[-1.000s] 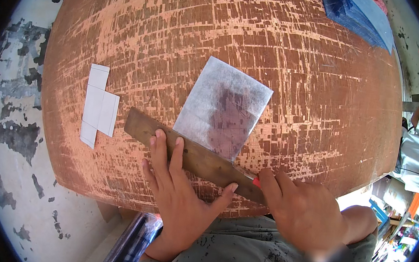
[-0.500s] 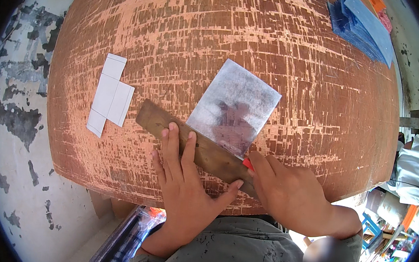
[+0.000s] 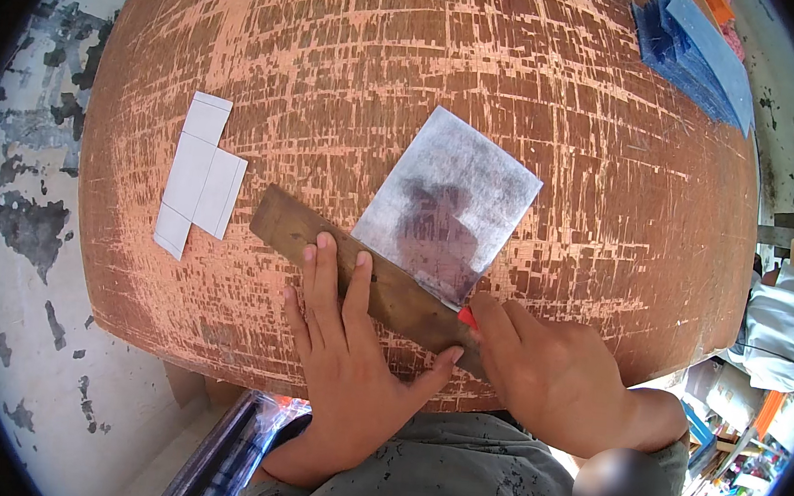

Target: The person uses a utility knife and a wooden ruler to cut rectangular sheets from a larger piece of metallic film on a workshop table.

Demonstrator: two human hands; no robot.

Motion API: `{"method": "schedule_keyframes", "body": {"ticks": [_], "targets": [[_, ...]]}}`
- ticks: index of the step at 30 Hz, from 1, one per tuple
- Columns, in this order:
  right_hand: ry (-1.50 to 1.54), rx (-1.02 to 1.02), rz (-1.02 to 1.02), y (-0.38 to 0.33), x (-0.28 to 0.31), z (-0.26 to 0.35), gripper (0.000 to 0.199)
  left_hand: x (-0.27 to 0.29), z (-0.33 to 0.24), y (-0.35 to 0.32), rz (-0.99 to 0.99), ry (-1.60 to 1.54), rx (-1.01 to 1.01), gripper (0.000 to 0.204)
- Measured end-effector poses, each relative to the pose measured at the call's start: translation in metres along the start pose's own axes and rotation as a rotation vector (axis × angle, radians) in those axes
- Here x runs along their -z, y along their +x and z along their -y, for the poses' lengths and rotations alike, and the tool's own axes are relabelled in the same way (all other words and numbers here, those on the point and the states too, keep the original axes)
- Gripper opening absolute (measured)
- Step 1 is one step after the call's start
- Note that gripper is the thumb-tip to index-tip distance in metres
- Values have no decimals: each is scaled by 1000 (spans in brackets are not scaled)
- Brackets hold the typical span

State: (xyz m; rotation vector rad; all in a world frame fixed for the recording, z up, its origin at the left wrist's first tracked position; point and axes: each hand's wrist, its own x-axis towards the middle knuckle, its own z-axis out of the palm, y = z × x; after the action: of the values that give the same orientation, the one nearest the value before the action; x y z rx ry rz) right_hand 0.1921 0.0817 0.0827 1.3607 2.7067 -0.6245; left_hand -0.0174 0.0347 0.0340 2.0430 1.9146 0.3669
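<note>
My left hand [image 3: 346,356] lies flat with spread fingers on a long brown wooden straightedge [image 3: 296,231], pressing it onto the scored reddish-brown table [image 3: 429,73]. The straightedge covers the near edge of a grey translucent sheet [image 3: 453,192]. My right hand [image 3: 550,372] is closed around a small red-handled cutter [image 3: 468,316], whose tip sits at the sheet's near right corner against the straightedge. Most of the cutter is hidden inside the fist.
A white stepped paper cut-out [image 3: 199,176] lies at the table's left. A stack of blue sheets [image 3: 701,57] sits at the far right corner. Worn grey floor [image 3: 15,246] shows on the left, and clutter and a person in white [image 3: 783,325] on the right.
My right hand with the cutter has slid down along the straightedge to the sheet's near right corner. The left hand keeps pressing the straightedge. The view has shifted slightly.
</note>
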Motion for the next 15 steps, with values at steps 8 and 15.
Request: {"method": "schedule_keyframes", "body": {"ticks": [8,15], "targets": [[-106,-51,66,-5,9,15,31,1,0,-2,-12,-8,3,120],[-116,-128,184,-36,18,4,22,-3,-1,-2,-61,10,-20,116]]}}
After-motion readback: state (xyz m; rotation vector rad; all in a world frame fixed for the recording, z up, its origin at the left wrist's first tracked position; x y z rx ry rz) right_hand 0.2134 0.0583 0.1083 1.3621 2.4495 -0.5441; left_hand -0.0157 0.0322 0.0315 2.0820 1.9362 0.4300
